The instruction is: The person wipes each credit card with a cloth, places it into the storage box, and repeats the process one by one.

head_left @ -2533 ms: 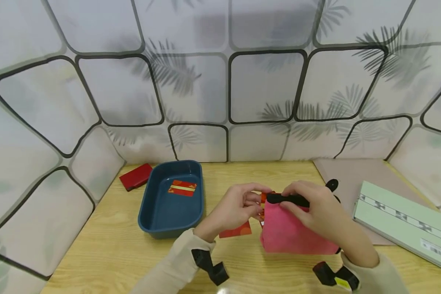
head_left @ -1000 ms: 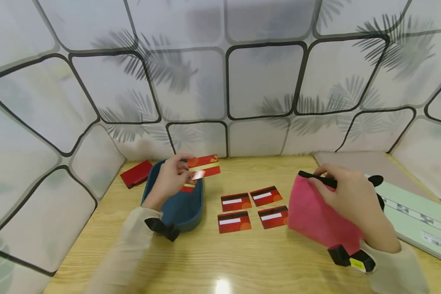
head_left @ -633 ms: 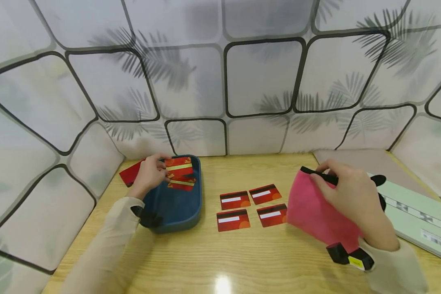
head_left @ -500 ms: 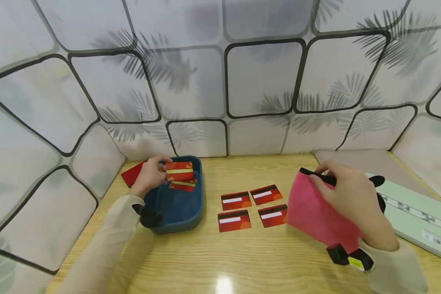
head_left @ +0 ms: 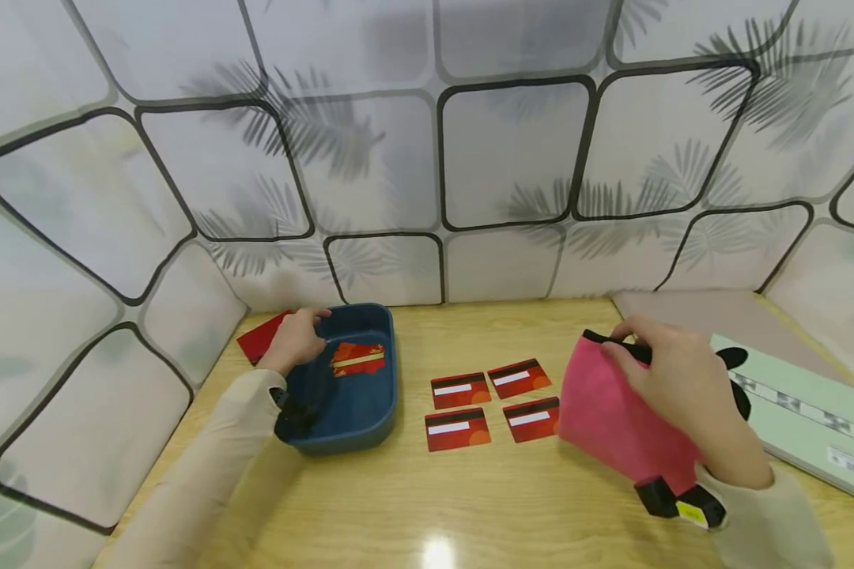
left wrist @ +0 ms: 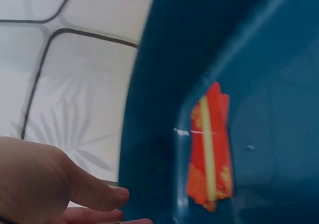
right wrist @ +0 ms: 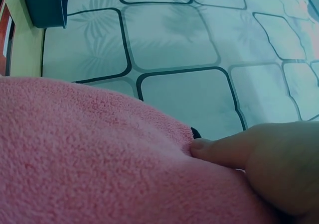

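Observation:
At the left rim of a blue plastic bin (head_left: 341,411), my left hand (head_left: 299,341) has no card in its fingers. In the left wrist view its thumb and fingertips lie by the bin's wall; whether they touch it I cannot tell. Overlapping red cards with a yellow stripe (head_left: 358,359) lie on the bin's floor. On the right, my right hand (head_left: 672,379) pinches the black top edge of a pink plush pouch (head_left: 612,411) and holds it tilted. The pouch's pink fabric fills much of the right wrist view, with the thumb pressed on it. Its inside is hidden.
Several red cards (head_left: 458,429) lie striped side up on the wooden table (head_left: 370,506) between bin and pouch. A red wallet-like item (head_left: 262,338) sits left of the bin. At right are a pale green box (head_left: 818,419) and a greyish board (head_left: 726,316). A patterned wall stands behind.
My left hand carried a striped card from the middle to the bin and let it go; it lies with the other there. My right hand moved the pouch rightward, then stayed nearly still.

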Available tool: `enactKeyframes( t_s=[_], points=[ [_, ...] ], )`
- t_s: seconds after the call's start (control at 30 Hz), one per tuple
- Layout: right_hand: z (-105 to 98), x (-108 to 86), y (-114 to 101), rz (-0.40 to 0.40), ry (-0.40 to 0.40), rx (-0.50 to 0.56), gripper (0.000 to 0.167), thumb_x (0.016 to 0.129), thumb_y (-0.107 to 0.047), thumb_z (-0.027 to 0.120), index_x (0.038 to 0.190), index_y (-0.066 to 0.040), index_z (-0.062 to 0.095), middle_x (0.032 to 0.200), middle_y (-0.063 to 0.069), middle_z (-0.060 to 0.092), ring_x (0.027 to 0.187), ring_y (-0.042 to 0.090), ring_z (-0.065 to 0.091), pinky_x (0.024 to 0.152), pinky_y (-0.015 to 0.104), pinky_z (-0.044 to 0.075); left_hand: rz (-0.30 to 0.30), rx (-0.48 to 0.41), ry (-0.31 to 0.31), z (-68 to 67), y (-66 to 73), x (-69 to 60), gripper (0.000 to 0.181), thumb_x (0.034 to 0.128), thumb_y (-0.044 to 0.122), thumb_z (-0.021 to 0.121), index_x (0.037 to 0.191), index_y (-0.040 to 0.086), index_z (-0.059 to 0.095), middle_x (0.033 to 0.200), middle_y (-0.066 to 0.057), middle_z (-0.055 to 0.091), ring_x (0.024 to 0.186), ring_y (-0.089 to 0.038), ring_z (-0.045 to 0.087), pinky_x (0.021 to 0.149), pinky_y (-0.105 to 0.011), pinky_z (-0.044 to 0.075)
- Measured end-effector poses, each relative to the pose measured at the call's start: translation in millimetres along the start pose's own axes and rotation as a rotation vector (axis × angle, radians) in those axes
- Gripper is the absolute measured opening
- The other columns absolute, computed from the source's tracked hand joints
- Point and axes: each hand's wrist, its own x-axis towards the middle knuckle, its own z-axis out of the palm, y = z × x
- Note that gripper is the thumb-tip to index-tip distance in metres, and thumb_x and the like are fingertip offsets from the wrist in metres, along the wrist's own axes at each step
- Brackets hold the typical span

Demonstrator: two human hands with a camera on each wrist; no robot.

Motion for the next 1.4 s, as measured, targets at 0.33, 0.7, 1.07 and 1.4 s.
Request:
enactKeyframes(
  t_s=[0.33, 0.7, 1.07, 1.4],
  points=[
    [-2, -3.4, 2, 0.009, -0.013, -0.005, 0.009, 0.084, -0.019, 0.073, 0.088, -0.019, 0.065, 0.067, 0.008, 0.062, 0.053, 0.02, 0.047, 0.038, 0.029, 0.028, 0.197, -0.227, 0.084, 2.0, 42.0, -22.2, 0.035, 0.0848, -0.002, 0.061, 0.12, -0.003, 0.062, 0.115, -0.024, 0.066, 0.086, -0.032, 0.07, 0.072, -0.041, 0.057],
    [-2, 0.9, 0, 0.003, 0.002, 0.017, 0.007, 0.084, -0.018, 0.072, 0.088, -0.018, 0.066, 0.068, 0.007, 0.063, 0.058, 0.023, 0.05, 0.041, 0.029, 0.029, 0.357, -0.317, -0.108, 10.2, 87.9, -47.6, 0.039, 0.0822, 0.002, 0.071, 0.119, -0.002, 0.059, 0.116, -0.019, 0.065, 0.081, -0.023, 0.07, 0.065, -0.031, 0.056],
    [-2, -0.8, 4, -0.023, 0.013, 0.056, 0.007, 0.082, -0.016, 0.074, 0.086, -0.016, 0.068, 0.074, 0.008, 0.067, 0.063, 0.024, 0.054, 0.046, 0.029, 0.033, 0.26, -0.462, -0.157, 45.7, 126.6, -55.9, 0.05, 0.0721, -0.004, 0.08, 0.118, 0.001, 0.06, 0.113, -0.016, 0.066, 0.086, -0.026, 0.069, 0.068, -0.031, 0.057],
    [-2, -1.6, 3, 0.001, -0.024, 0.044, 0.008, 0.083, -0.019, 0.073, 0.088, -0.019, 0.067, 0.075, 0.009, 0.065, 0.063, 0.024, 0.052, 0.042, 0.029, 0.031, 0.206, -0.534, -0.166, 102.8, 142.4, -48.8, 0.046, 0.0748, -0.003, 0.078, 0.116, 0.001, 0.059, 0.114, -0.017, 0.062, 0.094, -0.03, 0.058, 0.071, -0.031, 0.052]
  ],
)
